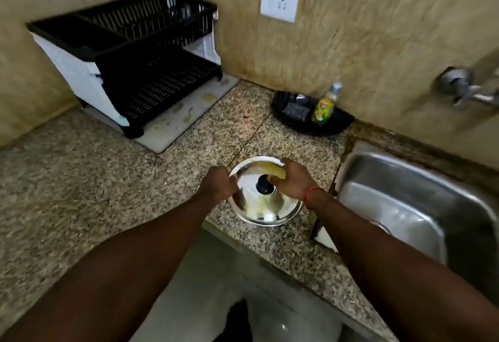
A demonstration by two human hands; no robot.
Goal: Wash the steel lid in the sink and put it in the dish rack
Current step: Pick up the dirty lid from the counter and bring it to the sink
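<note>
A round steel lid point(266, 208) with a black knob point(264, 183) lies on the granite counter, left of the sink point(421, 193). My left hand point(220, 183) grips the lid's left rim. My right hand point(293, 181) is closed on a yellow sponge point(276, 172), pressed on the lid's far side beside the knob. The black two-tier dish rack point(151, 55) stands at the back left against the wall.
A black tray point(340, 123) by the wall holds a dish soap bottle point(325, 105) and a dark scrubber point(295, 111). A tap point(464, 89) juts from the wall above the sink. A white mat point(172, 128) lies under the rack. A wall socket point(280, 1) is above.
</note>
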